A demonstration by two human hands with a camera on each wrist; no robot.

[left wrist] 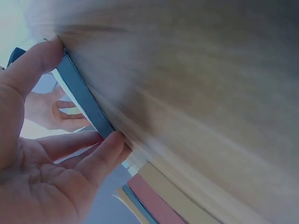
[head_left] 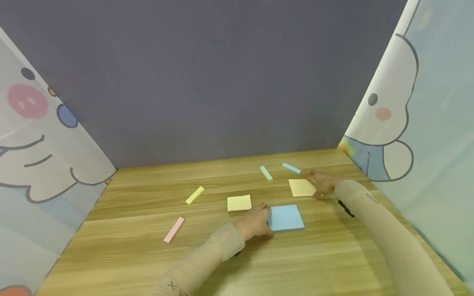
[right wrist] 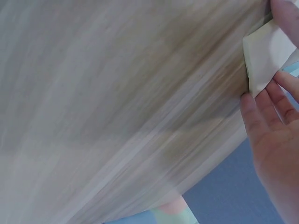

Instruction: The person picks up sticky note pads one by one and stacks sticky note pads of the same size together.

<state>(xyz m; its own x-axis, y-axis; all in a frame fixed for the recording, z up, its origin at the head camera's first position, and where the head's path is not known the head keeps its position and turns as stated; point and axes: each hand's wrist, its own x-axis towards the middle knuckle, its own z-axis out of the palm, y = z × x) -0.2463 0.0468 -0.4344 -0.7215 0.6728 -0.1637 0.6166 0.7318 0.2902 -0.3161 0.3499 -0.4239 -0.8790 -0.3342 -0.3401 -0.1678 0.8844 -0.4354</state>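
Observation:
In the head view, my left hand point(head_left: 255, 222) is at the left side of a square blue sticky note pad point(head_left: 286, 218). The left wrist view shows its thumb at one end of the blue pad's edge point(left wrist: 86, 95) and fingertips at the other, holding it between them. Farther right, my right hand point(head_left: 323, 183) spans the right side of a thin pale yellow sticky note pad point(head_left: 300, 188). Seen from the right wrist, fingertips touch one side of this yellow pad point(right wrist: 266, 56) while the thumb lies across the opposite side. Both pads are flat on the table.
A thicker sticky note stack point(head_left: 239, 203), yellow on top, stands behind my left hand. Narrow note strips lie around: pink point(head_left: 174, 230), yellow point(head_left: 194, 195), green point(head_left: 266, 173) and blue point(head_left: 291, 168). A dark panel point(head_left: 222, 82) rises behind the wooden table point(head_left: 129, 213), with cartoon-printed sheets at both sides.

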